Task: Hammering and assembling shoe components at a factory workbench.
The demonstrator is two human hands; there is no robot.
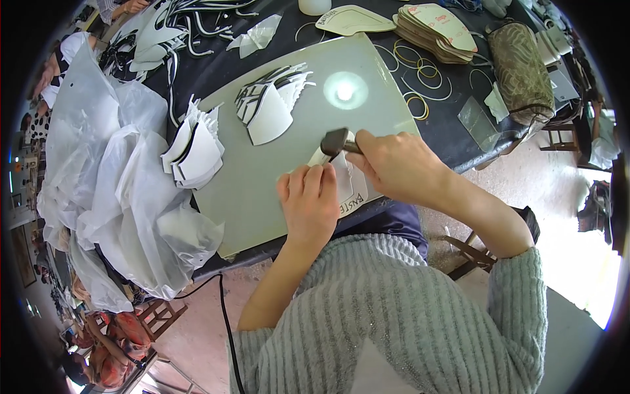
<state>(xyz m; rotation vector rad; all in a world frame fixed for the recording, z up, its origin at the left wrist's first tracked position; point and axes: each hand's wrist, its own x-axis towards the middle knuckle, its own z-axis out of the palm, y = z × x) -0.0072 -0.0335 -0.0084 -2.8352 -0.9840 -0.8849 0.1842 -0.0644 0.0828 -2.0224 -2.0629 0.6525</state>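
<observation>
My right hand (400,164) grips a hammer (336,140) by its handle. The hammer's dark metal head is over a white cut piece (321,157) on the pale board (302,56). My left hand (308,200) has its fingers bent and close together, pressing the white piece down right beside the hammer head. Under the hands lies a pale template (355,199) with handwriting near its edge. Part of the white piece is hidden by my left fingers. Two fanned stacks of white curved pieces with black strips, a near-left stack (197,148) and a farther stack (272,108), lie to the left.
Crumpled clear plastic bags (118,177) cover the table's left side. Black and white strips (190,29) are heaped at the far left. Card templates (436,33), yellow and white cord loops (420,69) and a patterned roll (522,69) occupy the far right. Other people sit at left.
</observation>
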